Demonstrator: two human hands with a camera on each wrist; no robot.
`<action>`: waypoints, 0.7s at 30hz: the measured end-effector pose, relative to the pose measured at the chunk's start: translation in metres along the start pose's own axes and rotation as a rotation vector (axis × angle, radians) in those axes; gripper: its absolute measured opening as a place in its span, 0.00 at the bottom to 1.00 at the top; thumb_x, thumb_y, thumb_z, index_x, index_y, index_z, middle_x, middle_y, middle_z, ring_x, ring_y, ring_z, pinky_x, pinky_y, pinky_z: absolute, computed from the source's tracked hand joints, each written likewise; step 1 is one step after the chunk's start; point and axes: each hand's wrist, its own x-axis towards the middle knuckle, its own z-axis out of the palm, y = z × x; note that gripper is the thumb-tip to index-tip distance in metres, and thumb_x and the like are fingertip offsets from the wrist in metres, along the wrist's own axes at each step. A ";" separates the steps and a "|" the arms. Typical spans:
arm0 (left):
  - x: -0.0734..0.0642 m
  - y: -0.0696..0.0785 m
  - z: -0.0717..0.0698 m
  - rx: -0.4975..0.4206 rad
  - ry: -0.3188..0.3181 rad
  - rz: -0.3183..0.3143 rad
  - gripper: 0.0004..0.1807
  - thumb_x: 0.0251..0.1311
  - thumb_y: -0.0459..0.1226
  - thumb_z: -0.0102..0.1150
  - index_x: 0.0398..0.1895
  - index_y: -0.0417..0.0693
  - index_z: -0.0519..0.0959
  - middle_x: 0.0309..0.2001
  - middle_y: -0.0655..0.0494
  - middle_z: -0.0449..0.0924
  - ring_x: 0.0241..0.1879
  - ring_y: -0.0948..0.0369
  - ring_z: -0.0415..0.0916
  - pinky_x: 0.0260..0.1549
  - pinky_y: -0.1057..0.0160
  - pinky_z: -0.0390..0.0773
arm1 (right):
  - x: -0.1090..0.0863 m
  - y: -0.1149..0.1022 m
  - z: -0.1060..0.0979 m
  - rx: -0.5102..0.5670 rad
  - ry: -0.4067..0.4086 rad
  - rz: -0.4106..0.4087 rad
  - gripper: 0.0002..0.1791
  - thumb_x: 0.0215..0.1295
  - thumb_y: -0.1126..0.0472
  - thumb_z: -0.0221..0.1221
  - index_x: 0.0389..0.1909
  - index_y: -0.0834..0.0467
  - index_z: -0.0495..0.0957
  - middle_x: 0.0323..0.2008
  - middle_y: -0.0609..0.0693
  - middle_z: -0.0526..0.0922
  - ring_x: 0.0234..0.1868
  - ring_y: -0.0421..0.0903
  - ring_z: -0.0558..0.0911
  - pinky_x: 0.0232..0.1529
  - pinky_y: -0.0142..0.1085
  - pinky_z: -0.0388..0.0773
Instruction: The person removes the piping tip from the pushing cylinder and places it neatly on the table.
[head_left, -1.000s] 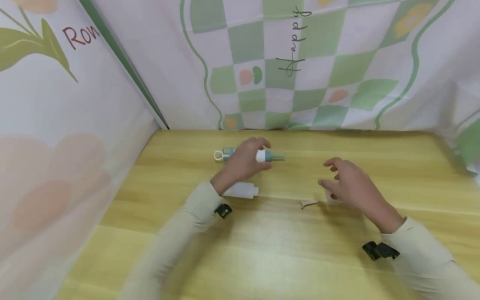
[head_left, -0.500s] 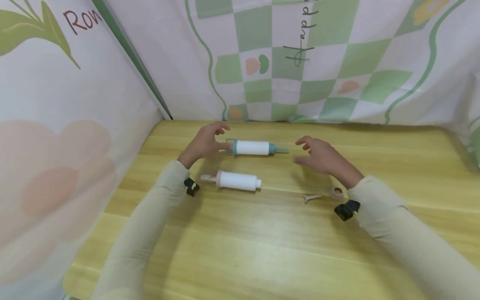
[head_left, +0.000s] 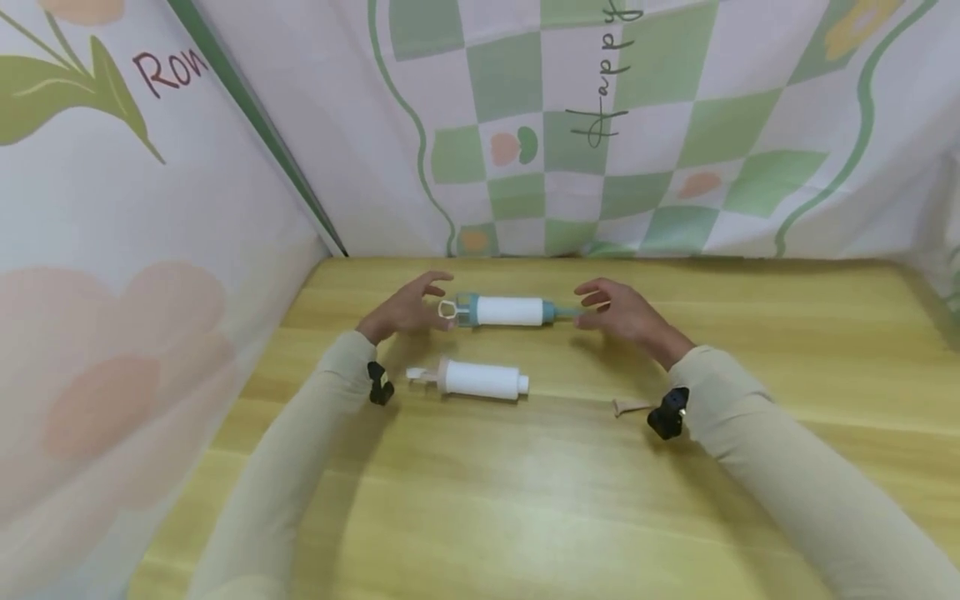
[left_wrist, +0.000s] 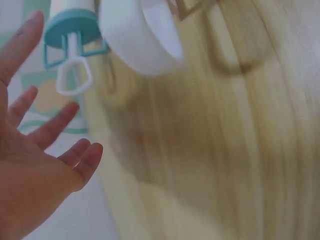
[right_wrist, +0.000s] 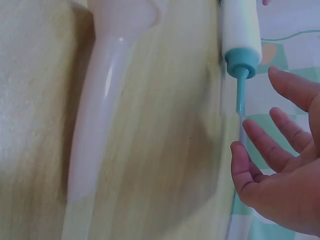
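Observation:
A large white-barrelled syringe (head_left: 510,311) with teal ends lies on its side at the far part of the table. Its white ring handle (left_wrist: 75,75) points left, and its thin teal nozzle (right_wrist: 241,92) points right. My left hand (head_left: 408,310) is around the handle end with fingers spread, and the left wrist view shows a gap to the handle. At the nozzle tip, my right hand (head_left: 626,317) has loosely bent fingers; whether they touch it I cannot tell. Nearer me lies a second white syringe (head_left: 483,380) with a pale pink collar, its nozzle end bare.
A small pink nozzle (head_left: 630,407) lies on the wooden table (head_left: 525,500) beside my right wrist, large in the right wrist view. Patterned cloth (head_left: 585,125) hangs along the back edge, and another cloth (head_left: 112,333) hangs on the left.
My left hand has moved left off the teal-ended syringe's barrel to its handle end. My right hand has moved left to the nozzle tip, and the small pink ring is now hidden.

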 end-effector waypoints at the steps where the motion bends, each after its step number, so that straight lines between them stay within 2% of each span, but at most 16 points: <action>1: 0.001 -0.002 0.000 -0.025 -0.007 -0.001 0.47 0.55 0.33 0.73 0.76 0.48 0.57 0.71 0.36 0.60 0.68 0.42 0.60 0.66 0.37 0.57 | 0.001 0.000 0.001 0.005 0.000 -0.004 0.32 0.69 0.63 0.62 0.69 0.66 0.63 0.65 0.69 0.68 0.65 0.65 0.67 0.62 0.58 0.66; 5: 0.006 -0.009 0.003 -0.086 -0.024 0.014 0.45 0.55 0.31 0.73 0.75 0.44 0.59 0.69 0.38 0.63 0.69 0.44 0.60 0.68 0.39 0.54 | 0.005 0.003 0.005 0.015 -0.003 -0.024 0.31 0.68 0.64 0.62 0.68 0.68 0.64 0.64 0.70 0.70 0.65 0.65 0.68 0.62 0.58 0.67; 11: 0.017 -0.020 0.026 -0.109 -0.063 0.054 0.42 0.56 0.31 0.73 0.73 0.42 0.63 0.68 0.43 0.65 0.68 0.48 0.62 0.66 0.45 0.63 | 0.008 0.014 0.018 -0.002 0.022 -0.014 0.30 0.69 0.61 0.63 0.66 0.69 0.67 0.62 0.69 0.73 0.63 0.64 0.72 0.59 0.56 0.71; 13: 0.020 -0.022 0.031 -0.071 -0.041 0.058 0.41 0.55 0.33 0.74 0.72 0.43 0.66 0.68 0.46 0.67 0.67 0.50 0.64 0.66 0.45 0.64 | 0.009 0.015 0.022 -0.006 0.035 -0.016 0.29 0.68 0.60 0.64 0.65 0.70 0.68 0.62 0.68 0.74 0.63 0.63 0.72 0.59 0.55 0.71; 18: 0.024 -0.019 0.033 0.068 0.076 0.073 0.38 0.49 0.35 0.78 0.66 0.48 0.74 0.63 0.51 0.75 0.62 0.52 0.70 0.65 0.44 0.65 | 0.015 0.010 0.027 -0.013 0.062 -0.015 0.26 0.68 0.59 0.64 0.62 0.67 0.73 0.59 0.65 0.78 0.60 0.62 0.75 0.60 0.54 0.71; 21: 0.026 -0.016 0.030 0.111 0.095 0.072 0.37 0.48 0.36 0.79 0.64 0.49 0.76 0.62 0.51 0.76 0.62 0.51 0.70 0.64 0.46 0.67 | 0.020 0.007 0.029 -0.042 0.081 -0.025 0.23 0.69 0.59 0.63 0.59 0.68 0.75 0.56 0.66 0.79 0.58 0.62 0.76 0.57 0.53 0.73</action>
